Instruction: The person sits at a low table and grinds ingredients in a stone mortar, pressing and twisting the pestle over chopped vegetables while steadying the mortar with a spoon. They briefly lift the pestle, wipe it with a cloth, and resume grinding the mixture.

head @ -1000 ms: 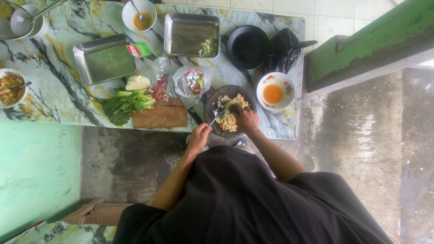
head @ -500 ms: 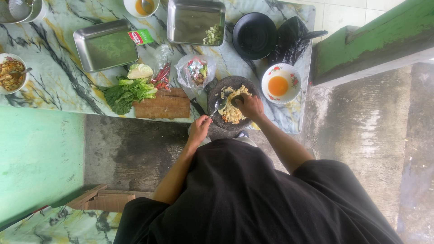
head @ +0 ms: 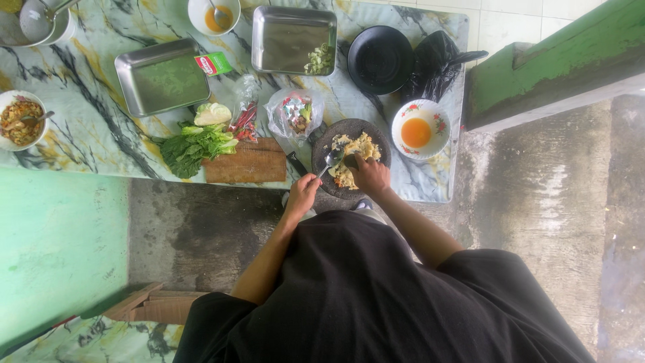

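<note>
While the person in the black top leans over the marble-patterned counter point(head: 80, 141), both hands work at the round dark stone grinding plate point(head: 322, 144) near the front edge. Yellow mashed food point(head: 359, 146) lies in a heap on it. The left hand point(head: 301, 195) has its fingers closed around a shiny metal spoon point(head: 329, 161), and the spoon's bowl touches the food. The right hand point(head: 371, 176) is curled tight on a dark grinding stone point(head: 351, 161) pressed into the heap. Just beside the plate stands a white flowered bowl of orange sauce point(head: 418, 131). A brown wooden cutting board point(head: 245, 163) with green leaves point(head: 195, 144) lies to the left.
</note>
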The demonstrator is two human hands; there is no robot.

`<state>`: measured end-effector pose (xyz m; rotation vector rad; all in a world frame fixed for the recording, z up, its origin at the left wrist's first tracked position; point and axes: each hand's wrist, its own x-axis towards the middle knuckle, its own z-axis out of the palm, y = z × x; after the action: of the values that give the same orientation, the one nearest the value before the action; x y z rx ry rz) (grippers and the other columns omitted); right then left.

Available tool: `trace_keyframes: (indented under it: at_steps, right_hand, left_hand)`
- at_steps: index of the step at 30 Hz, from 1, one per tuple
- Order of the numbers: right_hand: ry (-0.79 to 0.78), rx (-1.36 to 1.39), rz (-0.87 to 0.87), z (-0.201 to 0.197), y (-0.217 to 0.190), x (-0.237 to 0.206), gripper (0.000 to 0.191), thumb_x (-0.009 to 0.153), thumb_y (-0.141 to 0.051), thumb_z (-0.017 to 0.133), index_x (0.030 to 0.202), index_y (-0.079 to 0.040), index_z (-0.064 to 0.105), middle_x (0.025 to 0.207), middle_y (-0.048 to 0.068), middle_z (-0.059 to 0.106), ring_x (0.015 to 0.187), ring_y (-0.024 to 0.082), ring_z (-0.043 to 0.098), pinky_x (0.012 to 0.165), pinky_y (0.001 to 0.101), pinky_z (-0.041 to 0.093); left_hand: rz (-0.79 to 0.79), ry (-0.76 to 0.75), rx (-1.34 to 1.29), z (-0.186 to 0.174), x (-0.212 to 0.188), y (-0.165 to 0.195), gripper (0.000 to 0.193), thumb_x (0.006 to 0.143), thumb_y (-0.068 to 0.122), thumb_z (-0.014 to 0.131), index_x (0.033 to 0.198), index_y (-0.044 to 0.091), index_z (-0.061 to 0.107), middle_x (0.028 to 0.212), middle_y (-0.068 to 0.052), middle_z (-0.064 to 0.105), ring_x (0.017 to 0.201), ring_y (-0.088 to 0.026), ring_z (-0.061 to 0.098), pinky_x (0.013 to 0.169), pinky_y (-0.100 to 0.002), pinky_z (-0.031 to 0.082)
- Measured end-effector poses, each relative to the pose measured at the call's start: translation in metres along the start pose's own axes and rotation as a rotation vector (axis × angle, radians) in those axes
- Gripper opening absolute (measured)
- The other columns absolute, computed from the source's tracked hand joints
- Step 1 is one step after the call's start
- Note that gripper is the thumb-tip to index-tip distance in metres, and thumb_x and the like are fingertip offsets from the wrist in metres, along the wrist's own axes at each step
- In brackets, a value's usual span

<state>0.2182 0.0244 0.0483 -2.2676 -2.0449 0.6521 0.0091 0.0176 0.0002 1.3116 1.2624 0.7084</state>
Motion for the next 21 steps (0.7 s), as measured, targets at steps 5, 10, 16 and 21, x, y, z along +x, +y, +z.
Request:
trace_keyframes:
  at_steps: [5,10,16,21]
  right_hand:
    - [-0.196,0.139,0.139,-0.014,-0.005,0.021,0.031,0.102,-0.043,0.059,0.116,-0.017,0.067,0.089,0.011,0.074,0.069,0.024,0.074,0.060,0.0396,0.061]
    - [-0.064,0.227,0.052,-0.008,-0.007,0.008,0.029,0.098,-0.042,0.059,0.115,-0.019,0.067,0.092,0.009,0.076,0.065,0.024,0.073,0.058,0.0402,0.060]
    - [0.052,0.087,-0.029,0.011,-0.004,-0.013,0.045,0.097,-0.045,0.062,0.137,-0.026,0.052,0.100,0.017,0.071,0.073,0.032,0.073,0.060,0.0418,0.062]
    - [0.237,-0.008,-0.151,0.014,-0.001,-0.010,0.048,0.096,-0.044,0.060,0.137,-0.022,0.051,0.102,0.019,0.071,0.077,0.032,0.074,0.053,0.0397,0.061]
  left_hand:
    - [-0.060,-0.069,0.056,-0.003,0.004,0.002,0.024,0.099,0.024,0.060,0.093,0.004,0.070,0.062,0.000,0.053,0.055,-0.009,0.045,0.051,-0.031,0.033]
    - [-0.046,-0.047,0.058,-0.009,0.008,0.001,0.025,0.097,0.027,0.060,0.092,0.004,0.070,0.061,0.001,0.055,0.056,-0.009,0.049,0.053,-0.031,0.038]
    - [-0.061,-0.038,0.075,-0.010,0.009,-0.007,0.024,0.096,0.026,0.061,0.093,0.005,0.071,0.059,0.000,0.052,0.055,-0.009,0.046,0.052,-0.032,0.036]
    - [-0.066,-0.046,0.080,-0.007,0.011,-0.004,0.024,0.096,0.027,0.061,0.092,0.005,0.071,0.059,0.000,0.052,0.054,-0.009,0.048,0.052,-0.032,0.037]
